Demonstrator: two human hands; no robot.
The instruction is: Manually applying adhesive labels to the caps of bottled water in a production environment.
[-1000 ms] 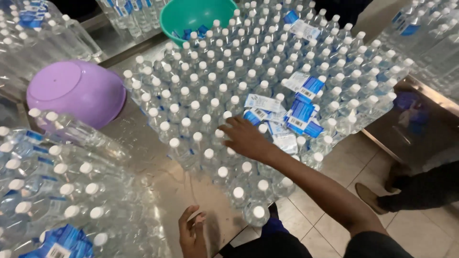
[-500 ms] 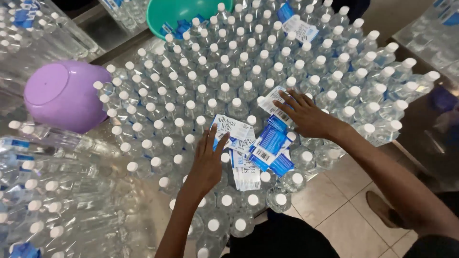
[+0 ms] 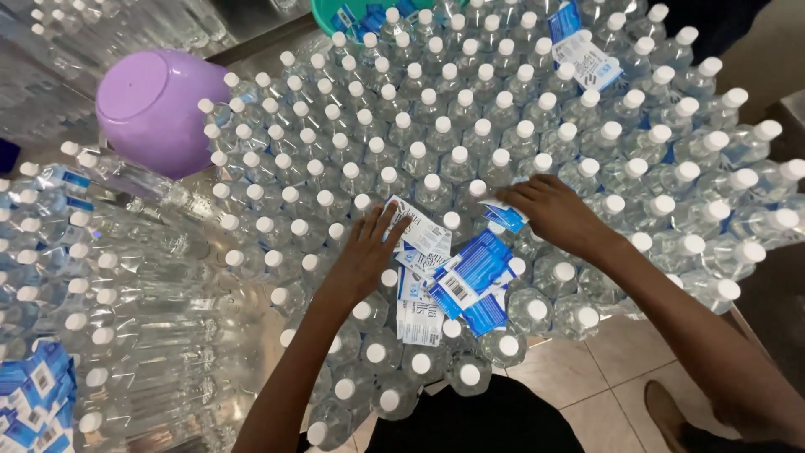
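- Head view: left hand [image 3: 366,252] flat, fingers spread, pressing on the loose pile of blue-and-white labels [image 3: 457,277] lying across the white caps of the upright clear bottles [image 3: 436,143].
- Right hand [image 3: 558,214] just beside, fingers pinching 1 label [image 3: 506,216] at the pile's upper right edge.
- Progress, judged: most upright bottles look bare; labelled ones stacked on their sides at left [image 3: 59,226]; much left.
- Upturned purple bowl [image 3: 151,109] at upper left, green bowl [image 3: 331,13] with labels at top edge.
- Room: bottles packed cap to cap, no bare worktop near hands; front bottles at the worktop edge over tiled floor [image 3: 604,369]; free space only above caps.
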